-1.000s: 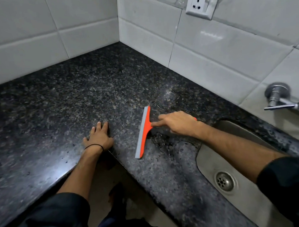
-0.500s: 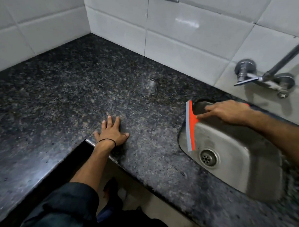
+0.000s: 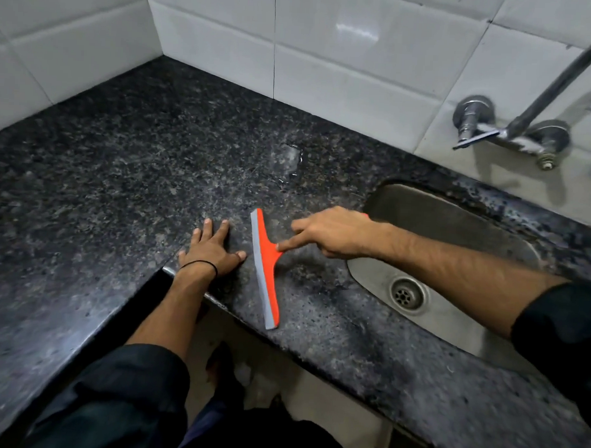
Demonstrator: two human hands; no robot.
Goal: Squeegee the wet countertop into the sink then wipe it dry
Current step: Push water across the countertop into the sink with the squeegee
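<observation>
An orange squeegee point(image 3: 266, 266) with a grey rubber blade stands on the black granite countertop point(image 3: 127, 169), its blade running from back to front just left of the steel sink point(image 3: 455, 264). My right hand point(image 3: 334, 235) grips its handle, index finger stretched along the neck towards the blade. My left hand point(image 3: 212, 247) rests flat on the counter near the inner corner of the front edge, a thumb's width left of the blade. A small puddle point(image 3: 292, 159) lies on the counter behind the squeegee.
White tiled walls close off the back and left. A chrome wall tap point(image 3: 508, 131) with a long spout hangs above the sink, whose drain point(image 3: 407, 293) lies at its near left. The counter is L-shaped, its front edge cutting in beside my left wrist.
The squeegee was over the sink's left rim half a second ago; now it is back on the counter to the left, close to my left hand. My left hand stayed put.
</observation>
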